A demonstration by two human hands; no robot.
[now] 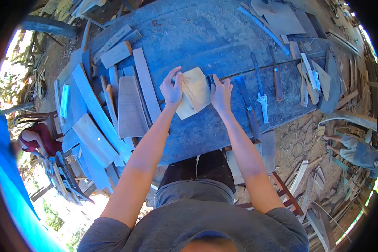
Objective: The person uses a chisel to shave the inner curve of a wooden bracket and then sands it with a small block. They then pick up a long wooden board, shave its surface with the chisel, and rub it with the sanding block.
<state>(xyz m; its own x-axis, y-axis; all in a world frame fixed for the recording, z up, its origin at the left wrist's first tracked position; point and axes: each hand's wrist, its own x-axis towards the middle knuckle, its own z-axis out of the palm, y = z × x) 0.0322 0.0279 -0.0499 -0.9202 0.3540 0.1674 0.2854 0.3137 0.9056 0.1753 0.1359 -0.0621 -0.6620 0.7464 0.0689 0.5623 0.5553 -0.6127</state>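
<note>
A tan sheet (192, 94) with a crease across it, like sandpaper or stiff paper, lies on the blue-grey worktable (189, 38) in front of me. My left hand (172, 90) is at its left edge, with thumb and curled fingers closed on that side. At the upper right edge my right hand (221, 93) pinches a small dark block (210, 80), which touches or nearly touches the sheet. Its exact kind cannot be made out. Just right of that hand lies a flat blade with a wooden handle (253, 122).
Several wooden boards (132, 107) crowd the table's left side. A long tool with a wrapped handle (262, 107) and a wooden-handled tool (277, 84) lie to the right. Offcuts (308, 80) are beyond. One person (40, 138) sits far left, another (353, 151) far right.
</note>
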